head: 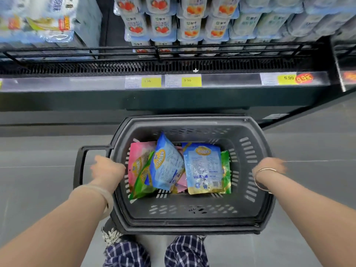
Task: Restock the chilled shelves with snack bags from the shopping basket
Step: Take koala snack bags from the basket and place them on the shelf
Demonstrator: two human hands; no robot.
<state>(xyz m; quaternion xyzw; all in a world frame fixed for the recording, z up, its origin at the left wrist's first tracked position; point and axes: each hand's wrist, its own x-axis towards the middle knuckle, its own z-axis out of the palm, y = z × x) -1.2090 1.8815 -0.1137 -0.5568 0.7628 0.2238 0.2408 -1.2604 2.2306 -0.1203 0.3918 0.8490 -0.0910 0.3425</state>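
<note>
A dark grey shopping basket point(192, 218) is in front of me, just above my legs. Inside lie several snack bags: a blue one point(167, 166) leaning at the left, another blue one point(204, 168) flat at the right, plus pink point(137, 153) and green point(143, 184) bags under them. My left hand point(108, 168) grips the basket's left rim beside its folded-out handle point(81, 166). My right hand point(269, 167) grips the right rim. Both hands are blurred and their fingers are hidden. The chilled shelf point(173, 64) runs across ahead of the basket.
Stacked yogurt cup packs point(173, 22) fill the shelf above a black wire rail. Milk packs point(38, 20) stand at the far left. Yellow price tags point(190, 80) line the shelf's front edge. Grey tiled floor point(38, 151) lies on both sides of the basket.
</note>
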